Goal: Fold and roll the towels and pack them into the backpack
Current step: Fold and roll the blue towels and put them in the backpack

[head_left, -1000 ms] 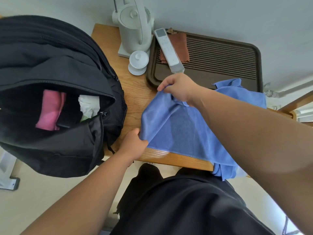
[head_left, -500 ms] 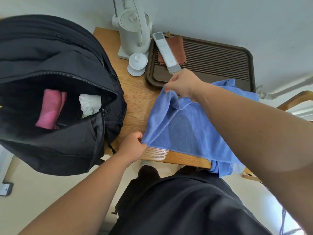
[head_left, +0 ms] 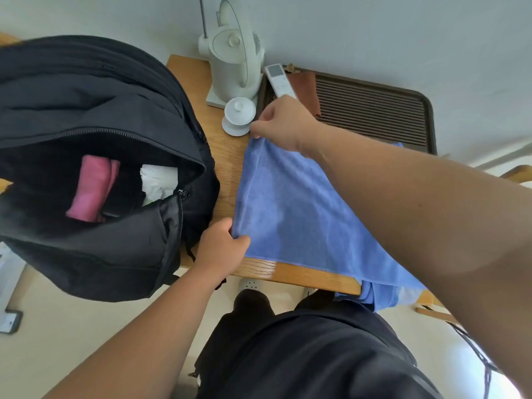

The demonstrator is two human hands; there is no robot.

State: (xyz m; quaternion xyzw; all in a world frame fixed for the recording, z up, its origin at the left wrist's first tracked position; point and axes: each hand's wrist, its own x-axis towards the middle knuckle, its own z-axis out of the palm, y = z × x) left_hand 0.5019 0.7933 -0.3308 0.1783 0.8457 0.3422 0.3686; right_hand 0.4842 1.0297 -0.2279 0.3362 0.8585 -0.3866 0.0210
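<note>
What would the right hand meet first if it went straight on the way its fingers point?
Likely the white lidded cup, just past the fingers of the right hand, which pinches the far corner of the blue towel. Height is unclear, so it might pass over the cup.

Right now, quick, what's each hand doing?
Left hand: gripping the near corner of the blue towel.
Right hand: pinching the far corner of the same towel.

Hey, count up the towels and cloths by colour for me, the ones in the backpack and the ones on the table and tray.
Blue towel: 1
Pink towel: 1
White cloth: 1
Brown cloth: 1
Total: 4
</note>
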